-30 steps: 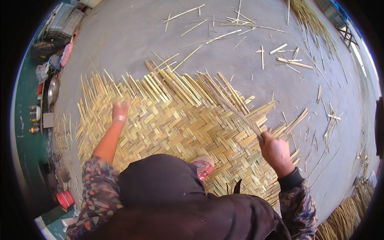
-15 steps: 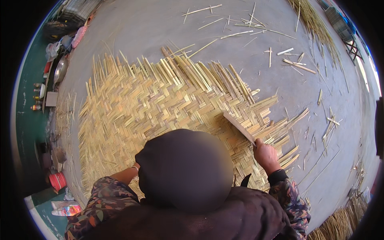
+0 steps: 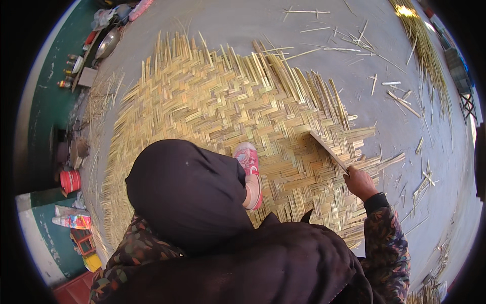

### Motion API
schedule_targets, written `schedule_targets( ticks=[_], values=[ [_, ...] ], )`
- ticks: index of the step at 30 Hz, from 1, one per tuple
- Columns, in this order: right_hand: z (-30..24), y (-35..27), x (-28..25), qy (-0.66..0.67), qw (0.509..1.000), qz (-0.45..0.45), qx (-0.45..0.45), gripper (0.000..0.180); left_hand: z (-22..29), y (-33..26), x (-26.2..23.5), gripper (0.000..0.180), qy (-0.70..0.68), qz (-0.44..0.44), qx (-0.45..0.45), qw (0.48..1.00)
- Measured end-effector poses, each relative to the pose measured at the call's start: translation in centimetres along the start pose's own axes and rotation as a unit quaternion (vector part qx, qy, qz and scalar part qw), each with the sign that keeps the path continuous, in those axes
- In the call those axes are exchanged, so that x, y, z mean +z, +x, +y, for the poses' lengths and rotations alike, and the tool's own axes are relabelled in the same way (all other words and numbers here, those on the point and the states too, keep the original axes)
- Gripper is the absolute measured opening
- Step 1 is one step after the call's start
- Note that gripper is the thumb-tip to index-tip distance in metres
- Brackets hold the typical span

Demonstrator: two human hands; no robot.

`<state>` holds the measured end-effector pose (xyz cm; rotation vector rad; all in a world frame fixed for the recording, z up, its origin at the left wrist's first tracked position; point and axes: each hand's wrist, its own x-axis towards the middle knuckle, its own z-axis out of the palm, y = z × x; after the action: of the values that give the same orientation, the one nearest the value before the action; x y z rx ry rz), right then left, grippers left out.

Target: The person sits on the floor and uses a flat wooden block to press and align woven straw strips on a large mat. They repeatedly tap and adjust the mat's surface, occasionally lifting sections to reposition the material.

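A large woven mat of pale bamboo strips (image 3: 212, 106) lies on the grey floor, with loose strip ends sticking out along its far edge. My right hand (image 3: 360, 182) rests at the mat's right side, shut on a long flat blade (image 3: 328, 149) that points up and left across the weave. A black hood (image 3: 187, 192) fills the lower middle and hides my left hand. A foot in a pink shoe (image 3: 249, 167) stands on the mat just beyond the hood.
Loose bamboo strips (image 3: 395, 96) lie scattered on the floor to the right, and a long bundle (image 3: 430, 61) lies at the top right. A red bucket (image 3: 70, 181), pots (image 3: 106, 43) and small items line the green wall at left.
My left hand lay flat on the mat a second ago and is now hidden under the hood. The right hand keeps hold of the blade, now laid lower over the weave.
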<state>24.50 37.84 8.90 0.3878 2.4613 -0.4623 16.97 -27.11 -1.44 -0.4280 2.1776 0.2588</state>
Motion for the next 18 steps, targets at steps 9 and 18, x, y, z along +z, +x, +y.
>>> schedule_targets(
  ticks=[9,18],
  values=[
    [-0.6,-1.3,-0.6,0.018,0.999,-0.038,-0.021,0.033,-0.9,-0.3,0.8,0.092,0.013,-0.032,0.002,0.999],
    [-0.1,0.0,-0.5,-0.033,0.999,-0.038,0.01,0.029,1.0,0.8,-0.2,0.091,0.045,-0.04,0.048,0.997]
  ],
)
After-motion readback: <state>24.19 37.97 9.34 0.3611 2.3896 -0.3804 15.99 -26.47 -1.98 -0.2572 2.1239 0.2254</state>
